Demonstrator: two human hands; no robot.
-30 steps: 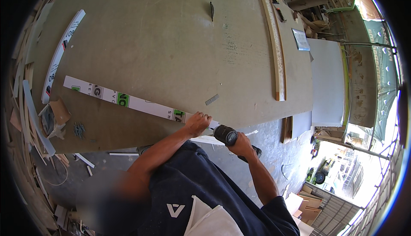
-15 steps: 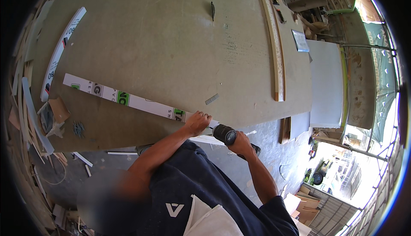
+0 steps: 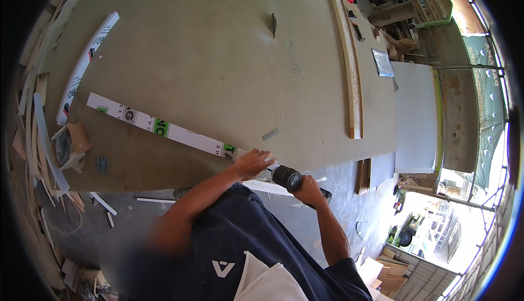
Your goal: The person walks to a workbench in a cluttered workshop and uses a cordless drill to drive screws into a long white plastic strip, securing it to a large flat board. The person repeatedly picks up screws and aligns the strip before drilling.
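Observation:
A long white strip (image 3: pixel 191 138) with green and grey printed patches lies slantwise across the big worktable (image 3: pixel 207 71). My left hand (image 3: pixel 254 163) is closed around its near right end, close to the table's front edge. In my right hand (image 3: pixel 310 191) is a black power drill (image 3: pixel 287 178), its front end pointing at the end of the strip beside my left fingers. Whether the drill's tip touches the strip is too small to tell. A short grey ribbed piece (image 3: pixel 270 134) lies on the table just beyond my hands.
On the left are another white printed strip (image 3: pixel 87 69), a torn cardboard box (image 3: pixel 79 137) and a pile of screws (image 3: pixel 102 163). A long wooden bar (image 3: pixel 348 66) lies along the right side. White offcuts (image 3: pixel 102 204) are strewn over the floor.
The view has shifted a little, so the table's things sit slightly differently in it. Both hands keep their holds, the left on the strip and the right on the power drill.

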